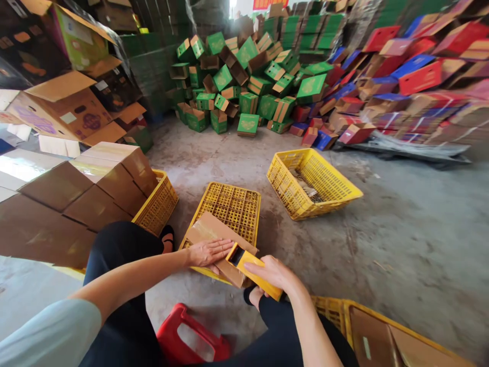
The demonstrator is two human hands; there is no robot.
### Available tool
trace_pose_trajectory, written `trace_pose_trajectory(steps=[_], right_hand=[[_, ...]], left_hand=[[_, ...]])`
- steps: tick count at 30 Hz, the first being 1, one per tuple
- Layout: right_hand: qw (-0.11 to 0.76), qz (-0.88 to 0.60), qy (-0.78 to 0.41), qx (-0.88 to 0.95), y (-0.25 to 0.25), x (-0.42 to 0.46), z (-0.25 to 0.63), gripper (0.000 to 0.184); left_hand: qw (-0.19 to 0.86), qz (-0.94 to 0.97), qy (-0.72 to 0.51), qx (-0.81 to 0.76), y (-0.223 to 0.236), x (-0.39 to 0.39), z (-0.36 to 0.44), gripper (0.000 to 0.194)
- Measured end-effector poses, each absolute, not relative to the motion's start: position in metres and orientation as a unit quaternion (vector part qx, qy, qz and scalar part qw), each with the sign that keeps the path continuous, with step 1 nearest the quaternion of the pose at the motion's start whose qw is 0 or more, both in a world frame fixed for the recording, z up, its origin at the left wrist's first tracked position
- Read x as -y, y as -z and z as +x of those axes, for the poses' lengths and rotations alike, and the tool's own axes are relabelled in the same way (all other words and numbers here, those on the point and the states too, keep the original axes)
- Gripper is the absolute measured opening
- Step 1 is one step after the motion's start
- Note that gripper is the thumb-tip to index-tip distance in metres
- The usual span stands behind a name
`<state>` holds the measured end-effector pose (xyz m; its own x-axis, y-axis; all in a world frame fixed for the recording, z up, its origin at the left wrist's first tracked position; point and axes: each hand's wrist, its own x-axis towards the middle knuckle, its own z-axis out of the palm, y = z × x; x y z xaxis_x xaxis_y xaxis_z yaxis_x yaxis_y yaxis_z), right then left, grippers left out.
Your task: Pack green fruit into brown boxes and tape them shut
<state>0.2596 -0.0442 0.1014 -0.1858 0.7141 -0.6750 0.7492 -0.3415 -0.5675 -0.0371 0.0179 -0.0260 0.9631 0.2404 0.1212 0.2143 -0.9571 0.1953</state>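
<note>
A flat-lying brown cardboard box rests at a slant on an upturned yellow plastic crate, with a shiny strip like clear tape on it. My left hand lies flat on the box, fingers stretched out and holding nothing. Closed around a yellow hand-held tool is my right hand. The tool's front end, with a dark recess, is over the right part of the box, close to my left fingertips. Its underside is hidden, so I cannot tell its exact kind.
Brown cartons are stacked on my left beside a yellow crate. A yellow basket stands ahead right; another crate holds cardboard at lower right. A red stool is between my legs. Green boxes and red boxes are heaped behind.
</note>
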Motion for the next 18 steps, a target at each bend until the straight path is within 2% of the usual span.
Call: trace_pose_trajectory(steps=[3,9,14,18], right_hand=[[0.014,0.639,0.520,-0.567,-0.098,0.046,0.256,0.050],[-0.001,0.638,0.519,-0.569,-0.093,0.049,0.255,0.052],[0.006,0.639,0.471,-0.608,-0.093,0.051,0.255,0.051],[0.003,0.634,0.518,-0.574,-0.094,0.062,0.267,0.050]], left_hand=[[0.108,0.988,-0.050,-0.095,0.018,-0.028,-0.038,0.097],[0.126,0.980,-0.059,-0.139,0.016,-0.003,-0.030,0.123],[0.127,0.979,-0.073,-0.140,0.024,-0.001,-0.030,0.122],[0.131,0.978,-0.071,-0.143,0.025,-0.005,-0.032,0.118]])
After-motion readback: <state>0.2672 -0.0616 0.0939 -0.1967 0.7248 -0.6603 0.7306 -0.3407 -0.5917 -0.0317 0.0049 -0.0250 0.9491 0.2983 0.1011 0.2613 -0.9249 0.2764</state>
